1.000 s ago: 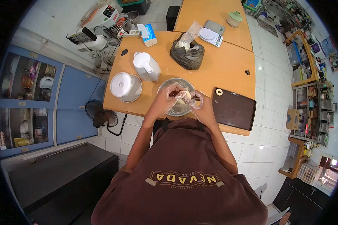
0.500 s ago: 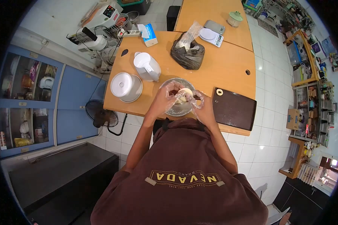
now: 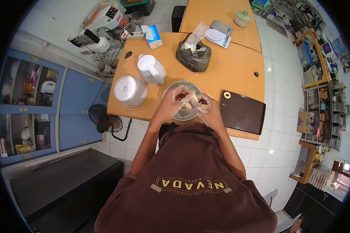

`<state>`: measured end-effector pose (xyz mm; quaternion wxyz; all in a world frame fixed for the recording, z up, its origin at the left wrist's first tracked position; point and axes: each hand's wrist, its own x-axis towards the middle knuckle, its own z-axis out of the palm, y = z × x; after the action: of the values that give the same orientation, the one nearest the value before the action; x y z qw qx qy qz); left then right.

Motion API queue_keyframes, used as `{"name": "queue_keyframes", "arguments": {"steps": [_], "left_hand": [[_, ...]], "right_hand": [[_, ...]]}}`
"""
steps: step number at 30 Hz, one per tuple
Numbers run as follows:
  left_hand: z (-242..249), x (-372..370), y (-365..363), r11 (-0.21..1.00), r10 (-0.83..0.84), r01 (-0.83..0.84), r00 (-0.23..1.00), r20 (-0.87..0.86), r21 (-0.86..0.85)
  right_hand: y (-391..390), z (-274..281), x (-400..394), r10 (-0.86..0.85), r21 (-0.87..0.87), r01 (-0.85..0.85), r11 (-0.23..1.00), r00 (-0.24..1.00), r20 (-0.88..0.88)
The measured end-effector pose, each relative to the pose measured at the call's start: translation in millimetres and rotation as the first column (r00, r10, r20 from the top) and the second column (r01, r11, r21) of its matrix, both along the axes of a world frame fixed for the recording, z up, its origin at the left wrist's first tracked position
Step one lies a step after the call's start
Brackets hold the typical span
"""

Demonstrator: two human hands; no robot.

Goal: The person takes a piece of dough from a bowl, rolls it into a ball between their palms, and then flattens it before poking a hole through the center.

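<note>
Both hands wear clear plastic gloves and hold a small piece of pale dough between their fingertips. My left hand is closed on its left side, and my right hand pinches it from the right. Fingers cover part of the dough. Below them, on the table's front part, is a round metal bowl dusted with white. A dark rectangular tray lies to the right, with one pale dough ring in its upper left corner.
A white lidded container and a white pitcher stand on the table at the left. Behind the bowl is a black plastic bag; a white scale and a blue tissue box are farther back.
The dough has turned between my fingers, and less of its pale surface shows. My hands have barely shifted above the bowl.
</note>
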<state>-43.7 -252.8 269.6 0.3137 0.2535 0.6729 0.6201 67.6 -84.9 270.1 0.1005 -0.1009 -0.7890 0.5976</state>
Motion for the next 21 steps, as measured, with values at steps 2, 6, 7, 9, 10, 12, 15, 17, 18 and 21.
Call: {"name": "queue_keyframes", "arguments": {"steps": [2, 6, 7, 9, 10, 12, 15, 17, 18, 21], "left_hand": [[0.7, 0.8, -1.5, 0.998, -0.030, 0.028, 0.999, 0.034, 0.061], [7.5, 2.4, -2.4, 0.994, -0.046, 0.040, 0.997, 0.065, 0.101], [7.0, 2.5, -1.8, 0.994, 0.000, -0.006, 0.998, 0.061, 0.105], [5.3, 2.9, 0.5, 0.989, 0.090, -0.096, 0.994, 0.055, 0.112], [4.8, 3.5, 0.6, 0.991, 0.090, -0.096, 0.994, 0.067, 0.097], [4.2, 3.8, 0.3, 0.993, 0.091, -0.097, 0.992, 0.088, 0.065], [-4.7, 3.8, -3.4, 0.990, 0.039, -0.046, 0.998, 0.058, 0.136], [-4.4, 1.9, -6.0, 0.995, -0.061, 0.056, 0.997, 0.047, 0.086], [-4.1, 1.2, -7.4, 0.992, -0.109, 0.106, 0.993, 0.043, 0.060], [1.8, 4.5, -7.6, 0.993, -0.096, 0.092, 0.993, 0.063, 0.075]], "right_hand": [[1.8, 1.3, -0.1, -0.026, 0.019, 0.027, 0.999, 0.999, -0.047], [-1.0, -8.6, -0.6, -0.081, -0.042, 0.078, 0.996, 0.993, -0.080], [-2.0, -8.7, 0.1, -0.076, -0.041, 0.073, 0.996, 0.995, -0.059], [-2.6, -5.2, 1.6, -0.040, -0.025, 0.041, 0.999, 0.999, 0.018], [-2.7, 2.2, 1.9, -0.009, -0.013, 0.010, 1.000, 0.997, 0.072], [-2.6, 5.3, 1.1, 0.011, 0.007, -0.012, 1.000, 0.995, 0.097], [-0.9, -6.9, -0.1, -0.032, 0.020, 0.032, 0.999, 0.999, -0.004], [0.8, -11.2, -1.4, -0.081, 0.008, 0.082, 0.997, 0.993, -0.090], [-0.4, -11.8, -0.8, -0.090, -0.019, 0.088, 0.996, 0.993, -0.073], [-6.1, -3.0, -0.3, -0.103, -0.080, 0.099, 0.992, 0.994, -0.042]]}}
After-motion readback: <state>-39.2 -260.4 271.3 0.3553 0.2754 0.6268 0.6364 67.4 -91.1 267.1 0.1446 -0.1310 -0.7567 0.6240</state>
